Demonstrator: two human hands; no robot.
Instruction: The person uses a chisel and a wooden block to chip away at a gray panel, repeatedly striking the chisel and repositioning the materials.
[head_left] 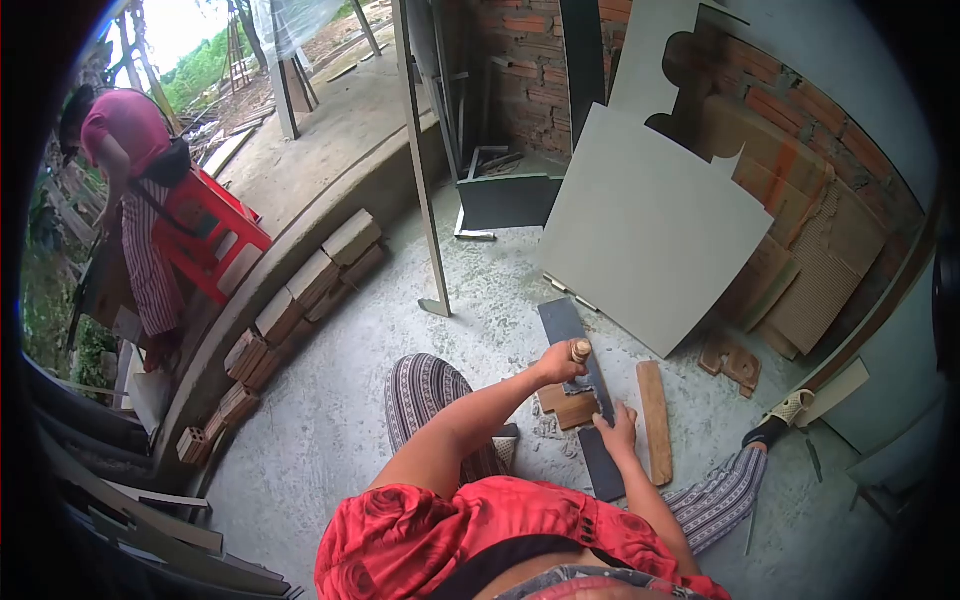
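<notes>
My left hand [562, 364] is closed round a tool with a round wooden handle [580, 349], held over a long dark board [560, 318] on the floor. The tool's working end is mostly hidden by the hand and board. Close below, my right hand [618, 432] grips the same board, fingers along its edge. A brown wooden block [572, 410] lies under the board's middle. Just right of my right hand rests a loose wooden strip [655, 422], apart from the board.
A large pale panel [650, 225] leans at the back right, beside cardboard [835, 260]. A thin upright post [422, 170] stands ahead. Bricks [300, 285] line the curved ledge at left. Beyond it, another person [130, 135] bends over near a red plastic stool [215, 235].
</notes>
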